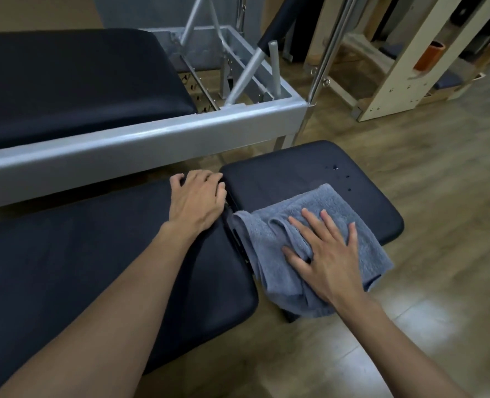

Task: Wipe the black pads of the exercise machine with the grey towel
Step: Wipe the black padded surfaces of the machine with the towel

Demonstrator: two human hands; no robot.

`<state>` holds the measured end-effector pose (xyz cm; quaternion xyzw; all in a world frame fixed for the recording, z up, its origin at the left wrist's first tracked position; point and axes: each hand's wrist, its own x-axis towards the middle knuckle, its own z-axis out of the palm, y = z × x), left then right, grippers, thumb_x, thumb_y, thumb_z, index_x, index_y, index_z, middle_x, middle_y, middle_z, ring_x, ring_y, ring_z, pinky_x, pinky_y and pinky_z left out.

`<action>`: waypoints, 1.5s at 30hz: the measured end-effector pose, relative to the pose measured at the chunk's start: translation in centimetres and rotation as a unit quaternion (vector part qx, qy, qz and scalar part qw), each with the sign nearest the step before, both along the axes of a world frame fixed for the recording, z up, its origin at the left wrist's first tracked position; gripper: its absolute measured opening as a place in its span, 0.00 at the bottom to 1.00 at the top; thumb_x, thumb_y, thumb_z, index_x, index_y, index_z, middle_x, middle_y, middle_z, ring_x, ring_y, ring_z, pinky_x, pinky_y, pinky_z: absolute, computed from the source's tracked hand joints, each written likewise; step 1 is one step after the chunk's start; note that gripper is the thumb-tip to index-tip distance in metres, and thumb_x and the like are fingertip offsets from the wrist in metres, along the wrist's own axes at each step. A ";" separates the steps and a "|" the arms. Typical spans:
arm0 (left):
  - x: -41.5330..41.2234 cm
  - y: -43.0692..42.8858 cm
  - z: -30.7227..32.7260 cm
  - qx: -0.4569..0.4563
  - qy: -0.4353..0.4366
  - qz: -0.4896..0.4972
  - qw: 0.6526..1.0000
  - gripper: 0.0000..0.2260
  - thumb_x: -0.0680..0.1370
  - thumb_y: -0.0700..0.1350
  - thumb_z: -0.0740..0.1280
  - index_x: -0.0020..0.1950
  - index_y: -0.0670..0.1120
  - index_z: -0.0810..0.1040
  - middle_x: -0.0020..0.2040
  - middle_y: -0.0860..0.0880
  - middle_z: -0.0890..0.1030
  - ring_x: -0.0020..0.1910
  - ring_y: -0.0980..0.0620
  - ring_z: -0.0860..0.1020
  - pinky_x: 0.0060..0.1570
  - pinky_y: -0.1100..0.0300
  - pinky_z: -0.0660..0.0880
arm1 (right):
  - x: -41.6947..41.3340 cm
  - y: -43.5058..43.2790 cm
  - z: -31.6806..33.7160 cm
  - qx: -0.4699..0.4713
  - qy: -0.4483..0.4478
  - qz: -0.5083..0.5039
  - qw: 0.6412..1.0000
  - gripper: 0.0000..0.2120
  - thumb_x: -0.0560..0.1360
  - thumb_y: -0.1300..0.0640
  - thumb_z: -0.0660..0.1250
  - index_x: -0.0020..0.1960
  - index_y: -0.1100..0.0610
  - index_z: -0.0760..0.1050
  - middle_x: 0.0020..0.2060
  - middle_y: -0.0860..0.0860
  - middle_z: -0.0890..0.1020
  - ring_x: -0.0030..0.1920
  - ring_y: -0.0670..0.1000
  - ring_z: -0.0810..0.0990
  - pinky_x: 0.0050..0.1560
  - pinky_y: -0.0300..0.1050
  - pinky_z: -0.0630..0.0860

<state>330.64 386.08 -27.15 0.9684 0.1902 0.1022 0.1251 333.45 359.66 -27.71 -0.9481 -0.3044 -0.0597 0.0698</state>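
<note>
A small black pad [295, 173] lies at centre right, with a few water droplets [335, 168] near its far corner. The grey towel [269, 254] is spread over its near half and hangs off the front edge. My right hand [324, 254] lies flat on the towel, fingers apart, pressing it onto the pad. My left hand [196, 198] rests with curled fingers on the far right corner of the long black pad [94, 254], beside the gap between the two pads. It holds nothing.
A grey metal frame rail [140, 142] runs behind the pads, with another black pad [71, 81] and metal bars [246, 70] above it. A steel pole [329, 50] and wooden equipment [404, 70] stand at the right. Wooden floor [439, 196] lies around.
</note>
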 end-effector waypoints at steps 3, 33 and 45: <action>1.3 0.1 0.3 -0.017 -0.005 0.051 0.999 0.15 0.79 0.48 0.52 0.49 0.48 0.79 0.51 0.48 0.81 0.54 0.47 0.74 0.53 0.49 0.61 | 2.8 2.8 0.6 -0.027 0.027 -0.011 0.999 0.29 0.75 0.32 0.50 0.74 0.39 0.64 0.76 0.42 0.64 0.77 0.51 0.57 0.72 0.69 0.48; 8.4 -6.7 0.2 -0.053 0.062 0.023 0.996 0.23 0.84 0.51 0.48 0.75 0.44 0.63 0.77 0.42 0.62 0.77 0.43 0.56 0.75 0.43 0.48 | 7.0 -5.1 0.1 -0.033 0.013 0.011 0.999 0.27 0.76 0.38 0.53 0.74 0.43 0.66 0.74 0.46 0.68 0.75 0.54 0.63 0.73 0.68 0.51; 10.2 -6.3 -0.2 -0.126 -0.039 0.107 0.986 0.24 0.81 0.56 0.45 0.53 0.46 0.76 0.52 0.48 0.80 0.56 0.48 0.77 0.72 0.47 0.59 | 21.8 10.1 1.1 -0.032 0.049 0.013 0.998 0.24 0.79 0.41 0.52 0.72 0.47 0.67 0.73 0.47 0.69 0.76 0.54 0.59 0.72 0.71 0.46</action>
